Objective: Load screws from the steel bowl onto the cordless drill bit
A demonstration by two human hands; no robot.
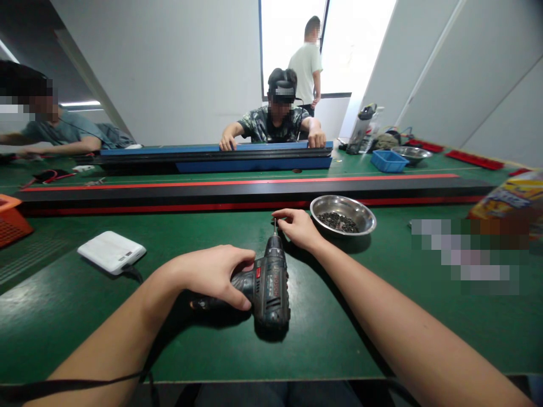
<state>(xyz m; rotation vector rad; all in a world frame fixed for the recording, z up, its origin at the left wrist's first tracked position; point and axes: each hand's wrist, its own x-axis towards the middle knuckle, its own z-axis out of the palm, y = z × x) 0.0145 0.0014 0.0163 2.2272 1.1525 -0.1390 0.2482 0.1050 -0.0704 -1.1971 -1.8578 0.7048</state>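
Note:
A black cordless drill (271, 288) lies on its side on the green table, its bit (275, 228) pointing away from me. My left hand (220, 274) is wrapped round the drill's handle. At the tip of the bit, the thumb and forefinger of my right hand (299, 227) are pinched together; whatever is between them is too small to make out. Just right of that hand stands a steel bowl (369, 220) with many small dark screws (338, 221) in it.
A long black and red bar (169, 195) crosses the table beyond my hands. At left are a white power bank (111, 251) with a cable and an orange basket (12, 223). A co-worker (275, 118) opposite touches blue and black bars (254, 164). A snack bag (513, 203) lies at right.

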